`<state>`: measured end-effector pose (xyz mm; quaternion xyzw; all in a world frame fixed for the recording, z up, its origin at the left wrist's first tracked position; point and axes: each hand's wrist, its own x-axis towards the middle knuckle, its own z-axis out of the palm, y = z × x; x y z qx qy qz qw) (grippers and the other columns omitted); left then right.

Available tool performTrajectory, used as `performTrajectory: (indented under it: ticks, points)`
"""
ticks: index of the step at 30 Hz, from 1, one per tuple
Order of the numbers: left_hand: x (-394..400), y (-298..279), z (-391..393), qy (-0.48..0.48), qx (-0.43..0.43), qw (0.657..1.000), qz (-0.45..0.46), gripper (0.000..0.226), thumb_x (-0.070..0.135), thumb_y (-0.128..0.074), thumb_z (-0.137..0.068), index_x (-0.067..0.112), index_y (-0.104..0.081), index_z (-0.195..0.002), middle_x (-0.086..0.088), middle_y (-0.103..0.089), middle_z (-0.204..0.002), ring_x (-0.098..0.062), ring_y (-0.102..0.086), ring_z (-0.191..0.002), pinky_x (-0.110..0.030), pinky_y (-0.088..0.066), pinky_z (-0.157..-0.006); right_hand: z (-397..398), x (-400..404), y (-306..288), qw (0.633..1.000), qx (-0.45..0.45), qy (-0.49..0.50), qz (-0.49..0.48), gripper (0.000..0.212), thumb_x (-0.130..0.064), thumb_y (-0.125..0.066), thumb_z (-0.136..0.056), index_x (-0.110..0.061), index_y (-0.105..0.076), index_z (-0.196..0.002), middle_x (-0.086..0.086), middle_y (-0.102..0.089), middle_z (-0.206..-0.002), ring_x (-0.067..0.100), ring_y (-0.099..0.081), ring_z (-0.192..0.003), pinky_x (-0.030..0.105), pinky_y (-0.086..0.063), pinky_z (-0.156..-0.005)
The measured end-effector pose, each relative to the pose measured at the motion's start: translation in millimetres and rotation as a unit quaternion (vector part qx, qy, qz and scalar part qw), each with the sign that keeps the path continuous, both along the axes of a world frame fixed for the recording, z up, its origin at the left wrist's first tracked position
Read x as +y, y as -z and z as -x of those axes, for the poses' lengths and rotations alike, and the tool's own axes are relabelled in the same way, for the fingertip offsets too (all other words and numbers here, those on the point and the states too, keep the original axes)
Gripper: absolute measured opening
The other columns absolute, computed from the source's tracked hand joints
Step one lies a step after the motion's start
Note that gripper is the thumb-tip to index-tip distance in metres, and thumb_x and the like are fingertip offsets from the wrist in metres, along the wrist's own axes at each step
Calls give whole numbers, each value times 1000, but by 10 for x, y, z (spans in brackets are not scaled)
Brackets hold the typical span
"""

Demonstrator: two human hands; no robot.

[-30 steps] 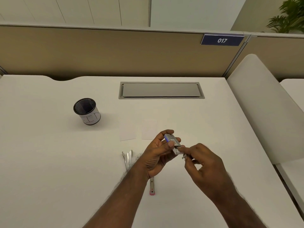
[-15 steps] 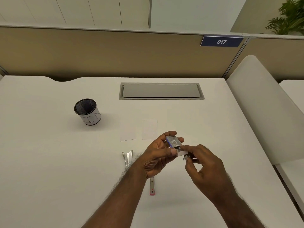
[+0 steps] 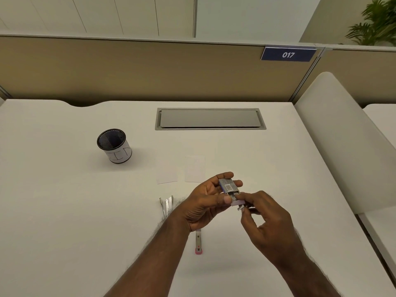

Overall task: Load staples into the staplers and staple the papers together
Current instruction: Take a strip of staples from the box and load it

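My left hand (image 3: 205, 202) grips a small grey staple box (image 3: 228, 186) with a barcode label, held above the white desk (image 3: 64, 211). Its inner tray (image 3: 236, 203) is slid partly out toward me. My right hand (image 3: 270, 224) pinches at the tray's open end, where a strip of staples (image 3: 240, 208) sticks out. Two small white papers (image 3: 167, 171) (image 3: 194, 169) lie flat side by side just beyond the hands. An opened metal stapler (image 3: 166, 205) lies left of my left wrist. A second stapler with a pink end (image 3: 198, 243) shows below my left hand, partly hidden.
A black mesh pen cup (image 3: 114, 145) with a white paper wrap stands at the left. A grey cable hatch (image 3: 210, 118) sits flush in the desk's far middle. A beige partition (image 3: 128, 69) runs behind, and a white divider (image 3: 334, 136) closes the right side.
The box has turned slightly in my left hand, its barcode face now up, and the inner tray has come further out. Both hands stay in the same place.
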<state>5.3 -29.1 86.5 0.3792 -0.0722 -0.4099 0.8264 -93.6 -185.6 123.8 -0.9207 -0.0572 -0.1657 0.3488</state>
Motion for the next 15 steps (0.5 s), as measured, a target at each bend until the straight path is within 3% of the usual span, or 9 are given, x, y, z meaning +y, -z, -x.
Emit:
performTrajectory:
  ticks: [3, 15]
  points:
    - [-19, -27, 14, -14, 4, 1000, -3, 54, -2, -62, -80, 12, -53, -131, -12, -66, -123, -26, -64, -107, -33, -53, -93, -1, 2, -3, 1000, -3, 1, -3, 27, -27, -50, -89, -23, -63, -112, -10, -65, -98, 0, -59, -89, 13, -53, -78]
    - [-40, -19, 21, -19, 43, 997, 56, 47, 1, -64, -81, 13, -56, -126, -15, -65, -120, -28, -66, -102, -30, -57, -86, 16, 15, 4, 999, -36, -15, -14, 17, -23, -52, -88, -24, -59, -103, -8, -63, -92, 3, -60, -84, 18, -54, -73]
